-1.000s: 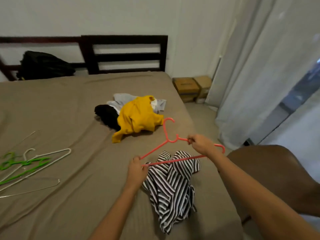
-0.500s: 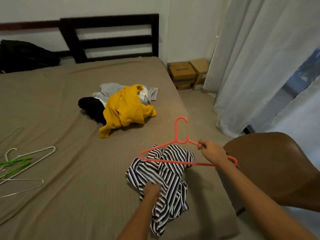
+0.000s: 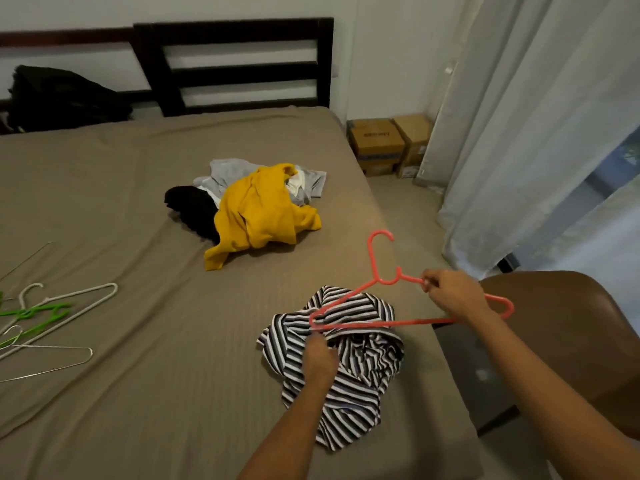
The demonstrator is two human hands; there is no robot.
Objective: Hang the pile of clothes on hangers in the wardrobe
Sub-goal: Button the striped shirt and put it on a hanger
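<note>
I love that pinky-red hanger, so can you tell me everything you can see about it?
The hanger is coral-red, thin and looks like plastic: an open hook on top, a small loop at the neck, two sloping arms and a straight bottom bar. The right hand pinches one sloping arm and holds it tilted over the striped shirt on the bed. Its other corner is beside the left hand gripping the shirt; contact is too blurred to tell.

You were in a home bedroom: bed [image 3: 121,202], slatted headboard [image 3: 242,29], clothes [image 3: 263,209] heaped on it, curtains [image 3: 519,133], boxes [image 3: 377,143] by the wall.
</note>
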